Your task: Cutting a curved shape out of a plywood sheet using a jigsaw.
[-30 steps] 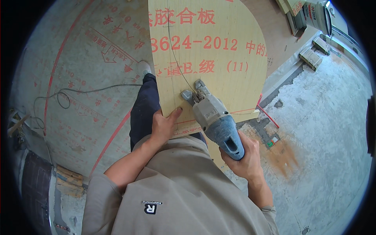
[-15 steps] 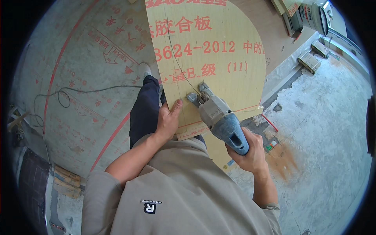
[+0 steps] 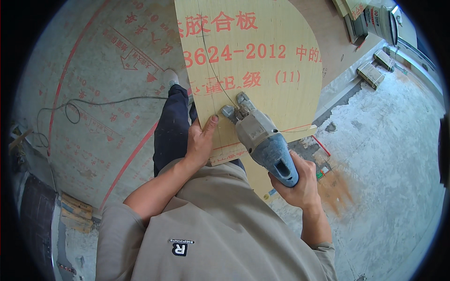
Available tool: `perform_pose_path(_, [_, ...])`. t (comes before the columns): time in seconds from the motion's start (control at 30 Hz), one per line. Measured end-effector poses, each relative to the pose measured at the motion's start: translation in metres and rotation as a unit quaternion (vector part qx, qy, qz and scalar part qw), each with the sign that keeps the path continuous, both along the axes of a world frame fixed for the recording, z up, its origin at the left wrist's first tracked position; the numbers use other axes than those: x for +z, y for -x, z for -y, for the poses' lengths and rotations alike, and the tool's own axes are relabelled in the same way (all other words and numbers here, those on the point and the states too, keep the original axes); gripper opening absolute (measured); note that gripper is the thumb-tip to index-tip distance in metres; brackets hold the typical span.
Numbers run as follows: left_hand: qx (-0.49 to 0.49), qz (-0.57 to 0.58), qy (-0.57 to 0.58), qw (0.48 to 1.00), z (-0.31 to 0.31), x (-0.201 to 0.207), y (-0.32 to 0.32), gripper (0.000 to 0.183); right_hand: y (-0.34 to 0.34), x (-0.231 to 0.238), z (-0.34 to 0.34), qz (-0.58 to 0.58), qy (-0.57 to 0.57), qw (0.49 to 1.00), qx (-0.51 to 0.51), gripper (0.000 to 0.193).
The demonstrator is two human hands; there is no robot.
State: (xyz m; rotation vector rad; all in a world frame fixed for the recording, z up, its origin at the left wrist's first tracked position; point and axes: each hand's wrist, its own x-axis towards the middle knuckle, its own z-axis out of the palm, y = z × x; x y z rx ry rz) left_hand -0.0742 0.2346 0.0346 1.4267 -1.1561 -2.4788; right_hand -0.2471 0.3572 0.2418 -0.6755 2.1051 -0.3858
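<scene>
R hand (image 3: 300, 185) is gripping jigsaw (image 3: 262, 138) handle, blade on plywood sheet (image 3: 262, 70) near its lower edge. L hand (image 3: 200, 140) is pressing flat beside it, thumb close to blade: risk of nick if saw is kicking sideways.

Blue-grey jigsaw (image 3: 262, 140) on plywood sheet (image 3: 262, 70)

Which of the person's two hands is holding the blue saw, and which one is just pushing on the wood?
The right hand grips the blue-handled power saw. The left hand lies flat on the plywood board, beside the saw.
</scene>
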Motion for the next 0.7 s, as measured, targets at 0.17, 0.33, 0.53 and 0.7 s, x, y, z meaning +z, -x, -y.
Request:
perform_pose_path(0.17, [-0.005, 0.004, -0.006, 1.000, -0.001, -0.002, -0.002, 0.057, -0.001, 0.000, 0.002, -0.004, 0.001, 1.000, -0.003, 0.019])
perform_pose_path(0.33, [-0.007, 0.000, 0.011, 1.000, -0.001, -0.001, -0.002, 0.058, -0.003, 0.000, 0.005, -0.007, 0.002, 1.000, -0.010, 0.019])
perform_pose_path(0.53, [-0.006, -0.007, 0.002, 1.000, -0.001, -0.001, -0.002, 0.060, -0.004, -0.001, 0.008, -0.008, 0.007, 1.000, -0.018, 0.020])
perform_pose_path(0.7, [0.004, -0.002, -0.007, 1.000, -0.003, -0.003, -0.002, 0.061, -0.004, -0.001, 0.011, -0.014, 0.005, 1.000, -0.016, 0.020])
